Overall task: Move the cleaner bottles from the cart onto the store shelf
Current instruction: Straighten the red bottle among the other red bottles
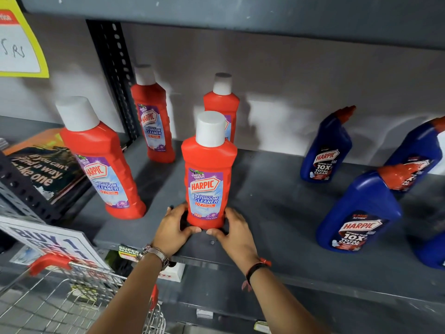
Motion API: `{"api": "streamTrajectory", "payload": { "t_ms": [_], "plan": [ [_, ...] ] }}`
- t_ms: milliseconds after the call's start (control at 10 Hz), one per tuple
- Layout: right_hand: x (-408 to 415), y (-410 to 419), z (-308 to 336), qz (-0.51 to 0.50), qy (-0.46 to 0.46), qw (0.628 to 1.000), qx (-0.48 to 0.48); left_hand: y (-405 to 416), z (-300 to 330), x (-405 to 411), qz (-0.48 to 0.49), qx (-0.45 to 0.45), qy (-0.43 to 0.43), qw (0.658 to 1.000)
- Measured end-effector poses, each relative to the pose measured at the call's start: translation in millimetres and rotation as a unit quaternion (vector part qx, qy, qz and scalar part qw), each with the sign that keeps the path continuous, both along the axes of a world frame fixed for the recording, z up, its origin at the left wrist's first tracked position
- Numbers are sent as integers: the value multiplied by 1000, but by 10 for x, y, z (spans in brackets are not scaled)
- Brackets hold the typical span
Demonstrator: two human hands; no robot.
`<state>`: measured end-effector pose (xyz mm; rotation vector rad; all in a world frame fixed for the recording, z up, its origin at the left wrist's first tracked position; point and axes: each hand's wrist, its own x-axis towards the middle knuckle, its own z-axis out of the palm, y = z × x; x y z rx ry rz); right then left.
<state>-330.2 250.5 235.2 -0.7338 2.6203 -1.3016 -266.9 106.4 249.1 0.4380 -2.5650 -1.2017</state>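
**A red bottle is being set in place at the front of the shelf**

The front red bottle [207, 174] stands upright near the front edge of the grey shelf [269, 203]. Its base is held from both sides: the left hand [174, 227] is curved around the lower left, and the right hand [234, 233] is pressed against the lower right, the fingers half closed on the plastic. The step in hand is judged to be the placing or straightening of this bottle. For the next move, the hands should be released gently, so that the bottle is not tipped, and then the cart [72, 285] at the lower left should be reached for again. Whether more bottles are left in it cannot be seen well.

Three other red bottles [103, 165] are already on the shelf, and blue bottles [356, 213] stand well apart to the right. The shelf surface is flat painted metal with much free room between the two groups. A sale sign [48, 239] is fixed beside the cart.
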Motion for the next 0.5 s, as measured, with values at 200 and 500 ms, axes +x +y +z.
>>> {"api": "streamTrajectory", "payload": {
  "t_ms": [200,500],
  "plan": [
    [3,-4,2,2,0,1000,1,-13,-12,0,-10,2,-8,1000],
    [61,78,142,-9,-58,996,-64,166,-21,156,53,7,5,999]
  ]
}}
